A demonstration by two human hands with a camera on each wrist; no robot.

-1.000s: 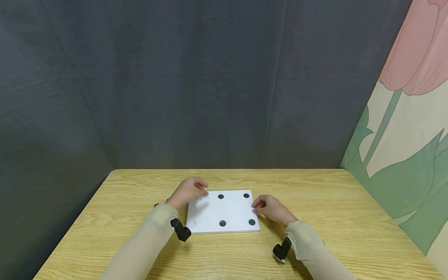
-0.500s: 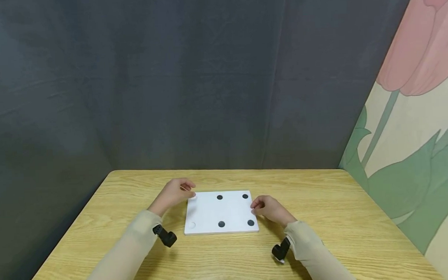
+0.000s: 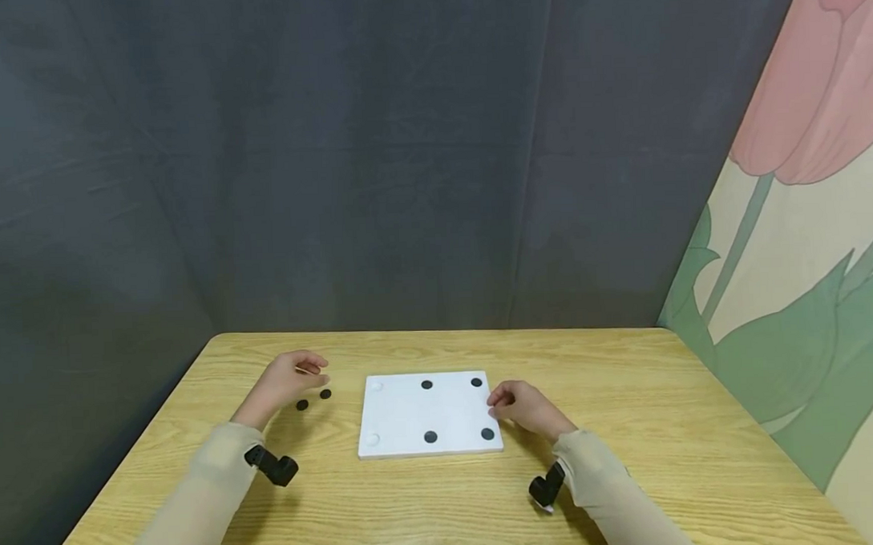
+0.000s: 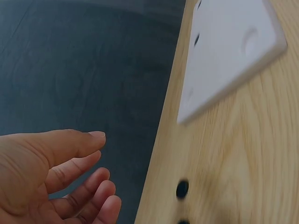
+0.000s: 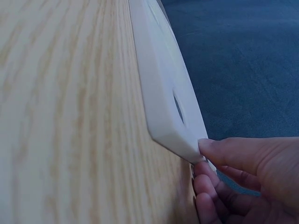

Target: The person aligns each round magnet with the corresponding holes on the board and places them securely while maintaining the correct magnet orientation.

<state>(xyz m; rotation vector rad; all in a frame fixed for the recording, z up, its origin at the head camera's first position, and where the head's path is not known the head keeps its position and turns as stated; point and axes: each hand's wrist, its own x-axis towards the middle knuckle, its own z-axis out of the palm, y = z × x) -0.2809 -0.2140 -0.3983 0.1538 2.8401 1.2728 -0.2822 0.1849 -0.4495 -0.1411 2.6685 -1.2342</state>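
A thin white board (image 3: 398,410) lies flat on the table. Several black discs sit in it along its middle and right side, such as a disc (image 3: 427,384) at the far middle; two shallow round hollows at its left are bare. My left hand (image 3: 285,380) hovers left of the board, above two loose black discs (image 3: 326,394) on the wood. In the left wrist view this hand (image 4: 70,177) has nothing between its loosely bent fingers. My right hand (image 3: 529,407) pinches the board's right edge, thumb (image 5: 219,149) on top and fingers at the side.
The wooden table (image 3: 430,513) ends at a dark curtain (image 3: 376,186) behind and to the left. On the right is a wall (image 3: 805,292) painted with a tulip. Black wrist cameras (image 3: 273,467) are strapped to both sleeves.
My left hand has moved left from the board's far left corner, uncovering the bare hollow there and coming over the two loose discs. My right hand stays at the board's right edge.
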